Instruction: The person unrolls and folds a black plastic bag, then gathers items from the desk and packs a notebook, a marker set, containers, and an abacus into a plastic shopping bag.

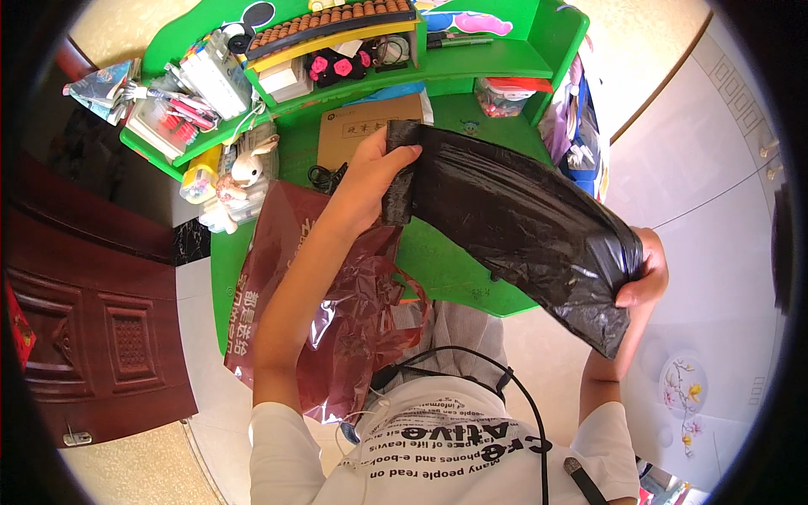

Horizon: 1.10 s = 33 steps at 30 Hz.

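My left hand [372,183] grips a roll of black plastic bags [399,189] above the green desk [442,252]. A flattened black bag [517,214] stretches from the roll to the right, where my right hand [647,271] holds its far end, the thumb pressed on the plastic. The bag's loose corner hangs below that hand. Under my left forearm a dark red plastic bag [315,303] with white writing lies over the desk's front edge and hangs down.
A cardboard box [347,129] lies at the desk's back. Shelves hold an abacus [334,24], books and pens. A plush rabbit [246,167] sits at the left, a lidded plastic tub [502,98] at the back right. A black cable [530,391] crosses my shirt.
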Available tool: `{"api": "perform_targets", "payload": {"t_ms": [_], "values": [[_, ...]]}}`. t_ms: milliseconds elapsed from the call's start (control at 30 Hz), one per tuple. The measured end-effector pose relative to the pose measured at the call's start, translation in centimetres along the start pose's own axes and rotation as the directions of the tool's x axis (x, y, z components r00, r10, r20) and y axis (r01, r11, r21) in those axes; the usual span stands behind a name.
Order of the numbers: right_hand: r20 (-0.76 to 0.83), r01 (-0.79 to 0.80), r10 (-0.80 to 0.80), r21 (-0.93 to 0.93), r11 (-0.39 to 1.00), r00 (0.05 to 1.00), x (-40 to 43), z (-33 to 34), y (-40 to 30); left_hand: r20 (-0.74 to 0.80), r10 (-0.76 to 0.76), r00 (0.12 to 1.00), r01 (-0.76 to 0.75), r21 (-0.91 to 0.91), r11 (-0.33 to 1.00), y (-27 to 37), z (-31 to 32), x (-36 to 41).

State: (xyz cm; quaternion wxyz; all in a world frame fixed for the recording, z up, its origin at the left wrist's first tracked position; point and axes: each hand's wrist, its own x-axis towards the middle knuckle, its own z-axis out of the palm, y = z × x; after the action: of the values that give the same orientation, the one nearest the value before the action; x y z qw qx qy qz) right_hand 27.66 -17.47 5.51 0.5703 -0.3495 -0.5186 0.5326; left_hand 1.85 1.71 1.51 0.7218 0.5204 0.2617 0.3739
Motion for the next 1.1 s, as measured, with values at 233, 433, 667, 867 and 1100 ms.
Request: {"api": "perform_targets", "payload": {"t_ms": [233, 433, 667, 867, 1100], "values": [[0.089, 0.042, -0.046, 0.050, 0.998, 0.995, 0.8, 0.4, -1.2, -0.018, -0.063, 0.998, 0.060, -0.108, 0.992, 0.4, 0.6, 0.3], [0.127, 0.158, -0.173, 0.123, 0.980, 0.977, 1.2, 0.4, -1.0, 0.059, -0.094, 0.994, 0.104, -0.201, 0.974, -0.1, -0.1, 0.4], [-0.069, 0.327, -0.320, 0.159, 0.932, 0.945, 0.6, -1.0, -0.3, 0.176, -0.021, 0.984, 0.057, -0.199, 0.978, 0.7, -0.5, 0.0], [-0.043, 0.190, -0.192, -0.032, 0.981, 0.981, -0.7, -3.6, -0.8, 0.054, -0.011, 0.998, 0.015, -0.079, 0.997, 1.3, 0.8, -0.4], [-0.143, -0.376, 0.398, -0.702, 0.605, 0.906, -0.2, -2.8, -2.6, 0.083, 0.110, 0.990, -0.126, 0.222, 0.967, 2.4, 1.4, -0.1]]}}
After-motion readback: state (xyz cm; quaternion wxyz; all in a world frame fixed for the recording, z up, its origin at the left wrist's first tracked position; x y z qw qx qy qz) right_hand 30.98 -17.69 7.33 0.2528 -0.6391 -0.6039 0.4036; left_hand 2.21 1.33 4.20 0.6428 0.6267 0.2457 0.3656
